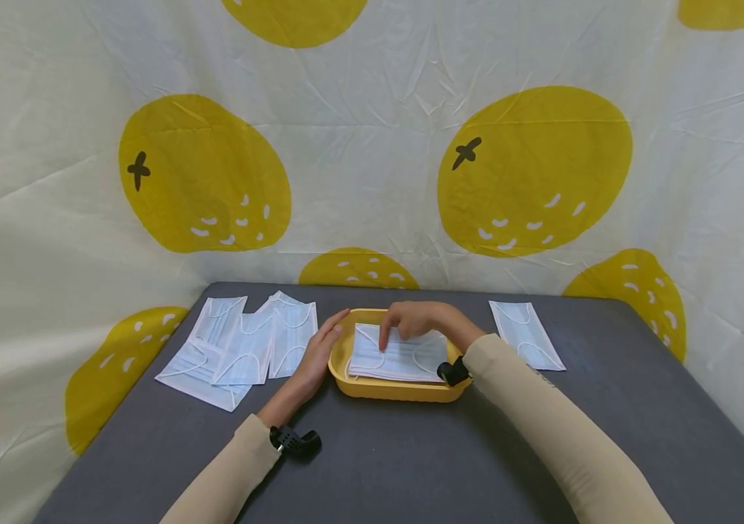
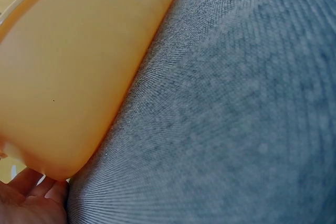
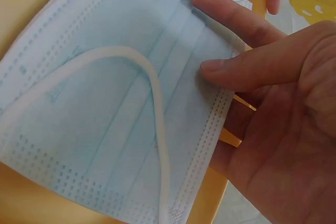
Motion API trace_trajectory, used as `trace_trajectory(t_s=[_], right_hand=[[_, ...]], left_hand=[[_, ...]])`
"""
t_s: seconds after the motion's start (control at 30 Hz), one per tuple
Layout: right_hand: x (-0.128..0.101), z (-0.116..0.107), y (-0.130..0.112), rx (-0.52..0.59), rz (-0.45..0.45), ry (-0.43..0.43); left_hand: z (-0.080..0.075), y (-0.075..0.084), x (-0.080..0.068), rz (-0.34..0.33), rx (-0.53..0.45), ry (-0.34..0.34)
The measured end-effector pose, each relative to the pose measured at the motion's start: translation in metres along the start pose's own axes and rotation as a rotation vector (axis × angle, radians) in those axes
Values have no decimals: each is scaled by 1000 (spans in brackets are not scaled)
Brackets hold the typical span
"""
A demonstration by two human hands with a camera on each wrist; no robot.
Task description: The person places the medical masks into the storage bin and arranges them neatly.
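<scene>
A yellow tray (image 1: 398, 393) holds a stack of pale blue face masks (image 1: 405, 358) with white ear loops. My left hand (image 1: 321, 356) rests along the tray's left end, fingers fairly straight against its wall. In the left wrist view, fingertips (image 2: 39, 184) show at the tray's (image 2: 79, 66) lower corner. Over the stack, my right hand (image 1: 411, 320) points its index finger down at the top mask. Up close in the right wrist view, index finger and thumb lie over the mask (image 3: 131, 103); the other fingers are partly hidden beyond its edge.
Several loose face masks (image 1: 241, 349) overlap on the dark table (image 1: 372, 458) left of the tray. Another single mask (image 1: 525, 335) lies to the right, beyond the right forearm. A curtain (image 1: 372, 182) printed with yellow fruit hangs behind the table's far edge.
</scene>
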State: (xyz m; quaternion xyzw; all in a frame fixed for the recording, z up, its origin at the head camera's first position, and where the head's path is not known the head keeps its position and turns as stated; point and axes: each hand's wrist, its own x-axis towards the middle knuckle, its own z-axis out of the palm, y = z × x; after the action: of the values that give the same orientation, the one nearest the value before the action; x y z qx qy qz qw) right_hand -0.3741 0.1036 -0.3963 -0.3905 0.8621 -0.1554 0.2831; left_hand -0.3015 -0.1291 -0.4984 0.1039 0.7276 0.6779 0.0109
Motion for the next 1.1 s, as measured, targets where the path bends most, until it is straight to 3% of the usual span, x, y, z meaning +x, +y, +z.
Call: trace_trajectory(t_s=[0.4, 1.1], right_hand=[[-7, -5, -5, 33, 46, 69], [-12, -3, 0, 75, 37, 47]], left_hand=[[0, 0, 1, 16, -6, -2], [1, 5, 1, -14, -6, 6]])
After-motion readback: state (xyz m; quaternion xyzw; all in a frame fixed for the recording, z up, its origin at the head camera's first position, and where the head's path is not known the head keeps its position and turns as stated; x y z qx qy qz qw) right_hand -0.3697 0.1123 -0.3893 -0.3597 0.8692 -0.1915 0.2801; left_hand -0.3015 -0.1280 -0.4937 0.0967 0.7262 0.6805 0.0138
